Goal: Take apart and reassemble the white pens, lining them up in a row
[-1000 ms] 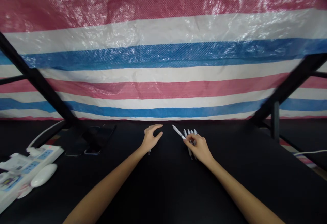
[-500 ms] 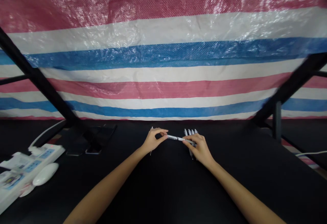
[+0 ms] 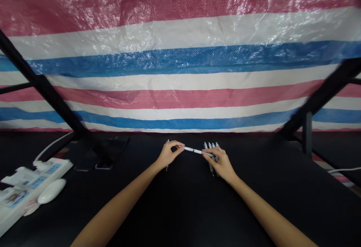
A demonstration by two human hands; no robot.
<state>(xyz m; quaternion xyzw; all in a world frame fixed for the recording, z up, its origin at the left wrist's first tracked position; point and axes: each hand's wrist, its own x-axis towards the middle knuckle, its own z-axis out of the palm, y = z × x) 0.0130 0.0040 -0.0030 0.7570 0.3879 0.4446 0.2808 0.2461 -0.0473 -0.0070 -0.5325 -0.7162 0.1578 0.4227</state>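
Observation:
Between my two hands a white pen (image 3: 193, 150) with a dark band near its middle is held roughly level above the black table. Its left end is pinched by the thumb and fingers of my left hand (image 3: 169, 153). The thumb and fingertips of my right hand (image 3: 220, 159) close on its right end. Several similar pens (image 3: 209, 145) lie side by side under and behind my right hand, partly hidden by it. Another pen (image 3: 167, 168) lies beneath my left hand, with only its ends showing.
At the left stand a white power strip (image 3: 38, 182) with plugs and a white computer mouse (image 3: 52, 191). Dark flat devices, perhaps phones (image 3: 103, 164), lie by the left black metal bar (image 3: 62, 106). A second bar (image 3: 317, 94) slants at the right. Striped sheeting (image 3: 180, 81) hangs behind.
The pen has turned slightly between my fingers, so its dark band shows more clearly. Both hands stay in nearly the same place.

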